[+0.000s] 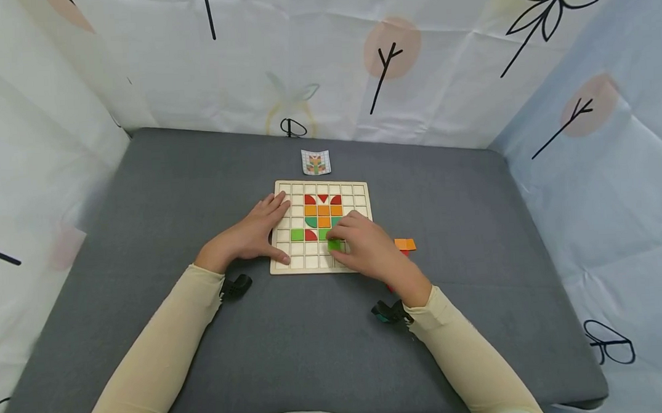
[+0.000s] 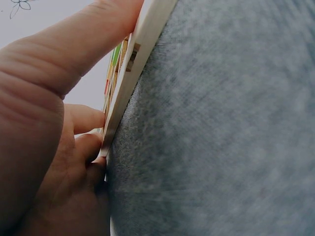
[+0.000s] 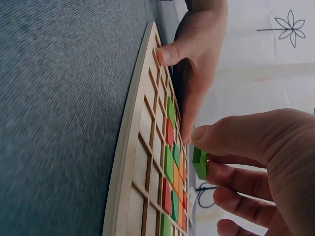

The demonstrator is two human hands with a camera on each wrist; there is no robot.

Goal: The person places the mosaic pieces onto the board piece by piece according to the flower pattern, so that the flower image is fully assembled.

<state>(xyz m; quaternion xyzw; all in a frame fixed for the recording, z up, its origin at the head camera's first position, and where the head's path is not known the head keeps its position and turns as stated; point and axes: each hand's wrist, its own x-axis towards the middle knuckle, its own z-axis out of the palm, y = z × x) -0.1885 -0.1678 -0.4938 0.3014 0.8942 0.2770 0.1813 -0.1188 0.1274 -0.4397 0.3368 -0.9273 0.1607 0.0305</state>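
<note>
A wooden grid board with raised dividers holds red, orange and green tiles in its middle cells. My left hand lies at the board's left side, fingers spread, thumb on the near left corner. In the left wrist view, the left thumb presses on the board's edge. Over the right part of the grid, my right hand pinches a green square tile between thumb and fingertip. The right wrist view shows this tile raised above the board, while the right hand hides some right-hand cells from above.
A small printed pattern card lies behind the board. Loose orange tiles sit right of it, with red pieces partly hidden by the right hand. The grey padded table is bordered by printed white cloth.
</note>
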